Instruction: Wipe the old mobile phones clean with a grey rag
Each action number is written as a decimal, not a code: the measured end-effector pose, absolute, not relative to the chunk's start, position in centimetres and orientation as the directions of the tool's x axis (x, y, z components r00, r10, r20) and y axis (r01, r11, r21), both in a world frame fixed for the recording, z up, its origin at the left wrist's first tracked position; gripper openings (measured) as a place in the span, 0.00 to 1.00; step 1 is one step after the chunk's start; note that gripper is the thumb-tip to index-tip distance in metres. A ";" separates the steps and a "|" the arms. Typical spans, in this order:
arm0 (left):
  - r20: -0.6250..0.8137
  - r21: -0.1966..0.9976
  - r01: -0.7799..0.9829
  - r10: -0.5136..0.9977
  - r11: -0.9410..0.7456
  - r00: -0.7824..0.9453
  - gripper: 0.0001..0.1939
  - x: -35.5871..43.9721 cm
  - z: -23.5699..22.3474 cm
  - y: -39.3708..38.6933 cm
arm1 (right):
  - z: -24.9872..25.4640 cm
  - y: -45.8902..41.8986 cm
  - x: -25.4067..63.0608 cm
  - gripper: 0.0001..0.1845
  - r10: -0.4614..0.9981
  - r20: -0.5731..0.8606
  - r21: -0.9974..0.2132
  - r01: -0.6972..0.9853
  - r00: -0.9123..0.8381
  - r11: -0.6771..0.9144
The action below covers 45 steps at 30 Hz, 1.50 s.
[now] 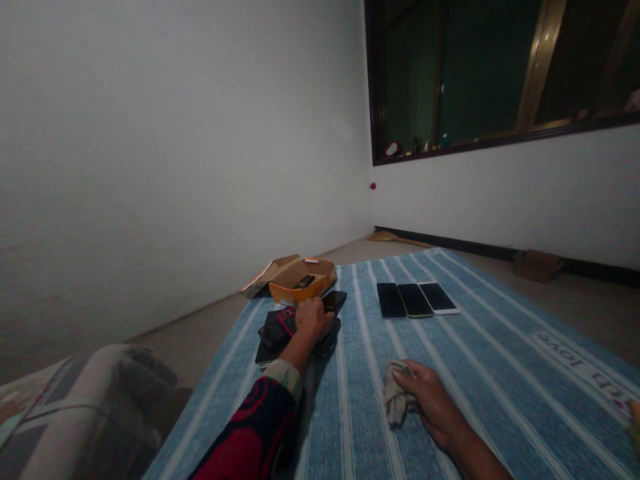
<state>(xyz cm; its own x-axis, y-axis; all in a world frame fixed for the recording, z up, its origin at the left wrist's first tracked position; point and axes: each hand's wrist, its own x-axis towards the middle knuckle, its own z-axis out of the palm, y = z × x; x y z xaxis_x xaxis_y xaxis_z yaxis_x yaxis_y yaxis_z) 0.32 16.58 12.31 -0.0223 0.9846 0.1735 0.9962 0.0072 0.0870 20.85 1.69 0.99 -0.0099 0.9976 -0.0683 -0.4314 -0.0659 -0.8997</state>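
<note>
My left hand (pixel 313 320) rests with bent fingers on a pile of dark phones (pixel 273 333); its fingertips are partly hidden, so what it grips I cannot make out. A pink-edged dark item (pixel 287 320) lies on the pile beside it. Just beyond the fingers is another black phone (pixel 335 300). My right hand (pixel 433 400) is closed around a crumpled beige cloth (pixel 399 395), held above the striped bedsheet. Farther off, three phones lie side by side, screens up: a black one (pixel 391 300), one with a yellowish edge (pixel 415 300) and a white one (pixel 439 298).
An open orange cardboard box (pixel 287 291) with a small dark phone (pixel 304 283) inside stands behind the pile. Blue striped cloth (pixel 370 353) covers the surface. Grey fabric (pixel 110 400) is at the lower left. A brown carton (pixel 537 265) sits by the far wall.
</note>
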 end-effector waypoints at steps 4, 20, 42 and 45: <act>0.110 0.028 0.998 0.993 0.049 -0.052 0.29 0.7 11.9 18.0 | 1.2 1.6 20.9 0.24 0.998 -0.057 -0.903 -0.425 -0.014 -0.058; -0.034 -0.013 1.000 0.999 0.013 -0.014 0.18 0.4 11.6 21.4 | 0.9 1.7 20.9 0.23 0.999 -0.036 -0.906 -0.421 -0.027 -0.044; 0.165 0.113 0.976 0.972 -0.186 0.166 0.35 -3.7 14.0 12.5 | 1.2 1.4 21.2 0.22 0.998 -0.046 -0.915 -0.399 -0.035 -0.056; 0.231 0.139 0.963 0.953 -0.231 0.196 0.39 -4.3 13.2 9.6 | 1.2 1.3 21.3 0.21 0.998 -0.046 -0.915 -0.399 -0.039 -0.057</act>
